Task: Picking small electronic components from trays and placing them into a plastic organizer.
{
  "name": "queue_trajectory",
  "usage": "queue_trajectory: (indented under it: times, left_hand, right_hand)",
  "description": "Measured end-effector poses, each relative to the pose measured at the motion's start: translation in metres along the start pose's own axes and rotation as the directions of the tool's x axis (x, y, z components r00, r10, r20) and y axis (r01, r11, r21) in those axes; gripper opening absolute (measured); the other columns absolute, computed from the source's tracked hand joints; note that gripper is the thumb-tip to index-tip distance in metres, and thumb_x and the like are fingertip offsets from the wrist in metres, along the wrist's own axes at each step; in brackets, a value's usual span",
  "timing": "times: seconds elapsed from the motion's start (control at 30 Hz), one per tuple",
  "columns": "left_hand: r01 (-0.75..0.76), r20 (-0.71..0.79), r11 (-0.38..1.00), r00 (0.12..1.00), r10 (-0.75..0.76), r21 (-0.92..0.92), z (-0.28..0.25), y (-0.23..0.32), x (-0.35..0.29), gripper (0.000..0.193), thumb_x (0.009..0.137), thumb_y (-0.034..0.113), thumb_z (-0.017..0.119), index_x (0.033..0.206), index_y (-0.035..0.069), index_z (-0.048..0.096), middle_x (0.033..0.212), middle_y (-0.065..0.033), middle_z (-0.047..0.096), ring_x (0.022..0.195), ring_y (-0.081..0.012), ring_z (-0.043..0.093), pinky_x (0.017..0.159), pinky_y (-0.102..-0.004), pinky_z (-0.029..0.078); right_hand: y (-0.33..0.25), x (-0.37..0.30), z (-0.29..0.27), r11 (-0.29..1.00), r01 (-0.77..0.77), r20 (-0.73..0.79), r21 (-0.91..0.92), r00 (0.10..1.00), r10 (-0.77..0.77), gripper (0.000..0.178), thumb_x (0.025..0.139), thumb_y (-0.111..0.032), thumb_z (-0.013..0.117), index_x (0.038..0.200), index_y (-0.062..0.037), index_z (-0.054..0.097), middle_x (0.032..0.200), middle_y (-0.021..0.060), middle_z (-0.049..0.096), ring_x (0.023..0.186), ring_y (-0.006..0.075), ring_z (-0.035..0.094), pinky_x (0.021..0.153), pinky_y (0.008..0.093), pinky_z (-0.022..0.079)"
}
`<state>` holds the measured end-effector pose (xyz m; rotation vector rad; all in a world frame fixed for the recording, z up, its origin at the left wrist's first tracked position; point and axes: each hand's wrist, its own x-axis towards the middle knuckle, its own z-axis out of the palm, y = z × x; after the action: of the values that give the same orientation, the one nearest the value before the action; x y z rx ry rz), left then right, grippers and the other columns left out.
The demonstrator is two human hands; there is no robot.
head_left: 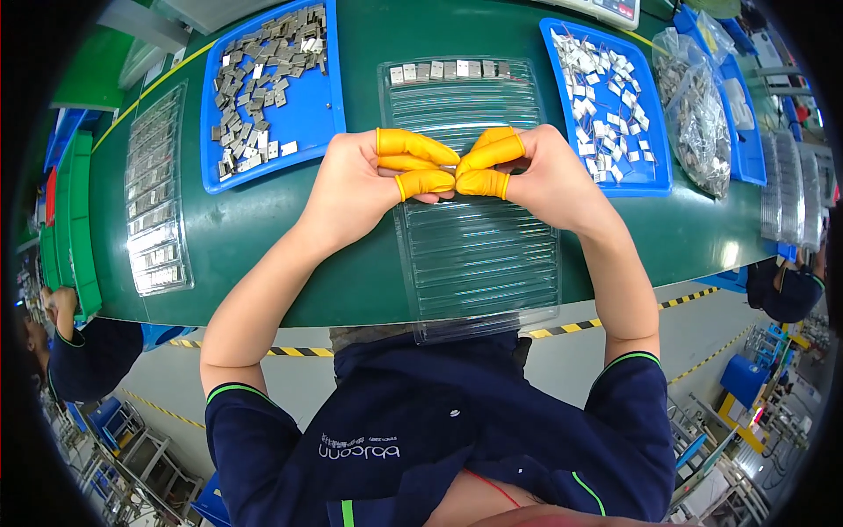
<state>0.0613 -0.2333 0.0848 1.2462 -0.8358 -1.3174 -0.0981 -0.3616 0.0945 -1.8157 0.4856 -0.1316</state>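
My left hand (367, 176) and my right hand (532, 174) meet fingertip to fingertip above a clear ribbed plastic tray (483, 263). Yellow finger cots cover several fingers of both. Each hand is closed in a pinch; whatever sits between the fingertips is hidden or too small to name. Along the far end of the clear tray runs a row of small silver and white rectangular pieces (448, 70). Beyond my left hand, a blue tray (316, 145) carries many flat grey metal pieces (272, 61). Past my right hand, another blue tray (645, 180) contains small white parts (606, 97) with thin wires.
A filled clear tray (154, 202) lies at the far left, near green bins (83, 228). At the right are a plastic bag of parts (698, 114) and stacked clear trays (786, 193). Other people (92, 356) work at both sides. The green table's front edge runs before me.
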Motion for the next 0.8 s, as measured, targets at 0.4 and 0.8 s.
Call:
queue_trajectory:
  times: [0.4,0.8]
  left_hand:
    - [-0.076,-0.267,0.997,0.961,0.067,-0.023,0.02,0.028,0.028,0.026,0.082,0.005,0.061,0.103,-0.007,0.054,0.092,-0.0163,0.063,0.08,-0.0217,0.065,0.072,-0.0254,0.053]
    - [-0.251,-0.147,0.706,0.881,0.451,0.662,0.029,0.026,0.067,0.03,0.085,0.017,0.053,0.108,-0.003,0.053,0.1,-0.0158,0.061,0.099,-0.0296,0.057,0.083,-0.036,0.047]
  right_hand:
    - [0.006,0.003,0.011,0.839,0.338,-0.527,-0.426,0.662,-0.534,0.018,0.067,-0.004,0.07,0.084,-0.0054,0.067,0.082,0.0059,0.065,0.071,0.0212,0.06,0.063,0.0275,0.049]
    - [0.007,0.012,-0.053,0.791,0.172,-0.588,-0.587,0.582,-0.562,0.014,0.072,-0.007,0.065,0.086,-0.005,0.067,0.085,0.0098,0.064,0.078,0.0265,0.06,0.069,0.0326,0.048]
